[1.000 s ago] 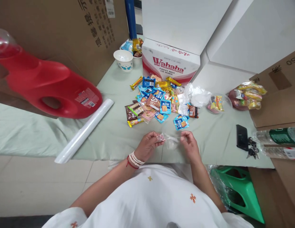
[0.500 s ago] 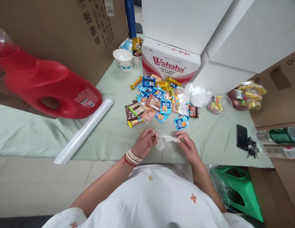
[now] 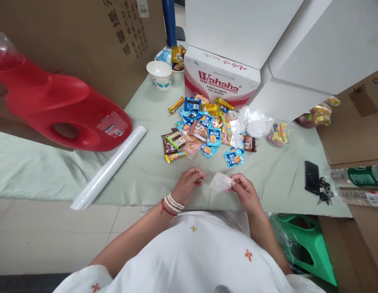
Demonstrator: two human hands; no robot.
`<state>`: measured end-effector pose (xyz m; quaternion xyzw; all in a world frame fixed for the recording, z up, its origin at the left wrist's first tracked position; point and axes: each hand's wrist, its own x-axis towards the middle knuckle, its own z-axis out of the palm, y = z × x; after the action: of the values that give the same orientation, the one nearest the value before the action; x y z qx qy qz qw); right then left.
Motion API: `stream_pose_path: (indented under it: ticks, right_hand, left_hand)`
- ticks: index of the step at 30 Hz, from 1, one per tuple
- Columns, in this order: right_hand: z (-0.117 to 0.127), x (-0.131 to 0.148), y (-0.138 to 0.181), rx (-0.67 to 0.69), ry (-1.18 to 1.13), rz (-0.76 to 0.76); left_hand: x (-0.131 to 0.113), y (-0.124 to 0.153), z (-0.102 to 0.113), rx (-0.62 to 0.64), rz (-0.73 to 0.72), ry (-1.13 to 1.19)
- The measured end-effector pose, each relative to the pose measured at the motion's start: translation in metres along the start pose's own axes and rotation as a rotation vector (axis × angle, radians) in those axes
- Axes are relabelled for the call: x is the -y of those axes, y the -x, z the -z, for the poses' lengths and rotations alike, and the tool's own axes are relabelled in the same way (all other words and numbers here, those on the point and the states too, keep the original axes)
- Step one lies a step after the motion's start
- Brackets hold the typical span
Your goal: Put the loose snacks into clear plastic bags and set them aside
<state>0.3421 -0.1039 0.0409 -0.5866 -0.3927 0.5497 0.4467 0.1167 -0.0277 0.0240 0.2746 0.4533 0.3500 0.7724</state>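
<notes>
Over the front of the table, my right hand pinches a small sheet of thin, translucent white plastic between thumb and fingers. The sheet fans out toward my left hand. That hand is closed, thumb against fingertips, a short way left of the white sheet; whether clear film is caught in it I cannot make out. Just beyond both hands lies a pile of wrapped snacks, with blue cracker packets closest to my right hand. Crumpled clear plastic rests at the pile's right side.
A white roll and a big red jug are at left. Behind stand a paper bowl and a Wahaba box. To the right are a snack-filled cup, a phone, keys and bottles.
The plastic was stretched thin between both hands; now it spreads flatter from my right hand, and my left fingers are apart from the white part. The view has shifted slightly.
</notes>
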Motion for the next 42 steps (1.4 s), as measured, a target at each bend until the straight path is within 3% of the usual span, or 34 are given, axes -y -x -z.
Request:
stream_pose_path:
  ticks: [4, 9, 11, 14, 23, 28, 32, 36, 39, 42]
  right_hand:
    - [0.004, 0.010, 0.006, 0.061, 0.137, 0.159]
    - [-0.006, 0.023, 0.009, 0.268, 0.293, 0.285]
    - [-0.010, 0.025, 0.010, 0.306, 0.352, 0.310]
    - [-0.011, 0.024, 0.011, 0.300, 0.358, 0.308]
    - [-0.002, 0.004, 0.000, -0.043, -0.135, -0.043]
    - [-0.013, 0.007, -0.014, -0.041, -0.103, -0.039]
    - [-0.022, 0.010, -0.021, -0.157, -0.170, -0.045]
    - [-0.022, 0.016, -0.027, -0.313, -0.227, -0.003]
    - [-0.019, 0.022, -0.031, -0.423, -0.195, 0.041]
    - [-0.020, 0.024, -0.031, -0.413, -0.119, 0.091]
  left_hand:
    - [-0.006, 0.002, -0.003, 0.090, 0.123, -0.008]
    - [-0.006, -0.006, -0.015, 0.255, 0.257, -0.034]
    - [-0.005, -0.010, -0.020, 0.294, 0.234, -0.026]
    - [-0.003, -0.013, -0.024, 0.255, 0.109, -0.037]
    - [0.006, -0.010, -0.028, 0.187, -0.167, -0.165]
    - [0.004, -0.007, -0.029, 0.178, -0.184, -0.250]
    - [0.011, -0.003, -0.023, 0.239, -0.072, -0.207]
    - [0.031, 0.010, -0.006, 0.348, 0.063, -0.361]
    - [0.037, 0.021, 0.012, 0.361, 0.011, -0.514]
    - [0.021, 0.026, 0.019, 0.195, -0.163, -0.629]
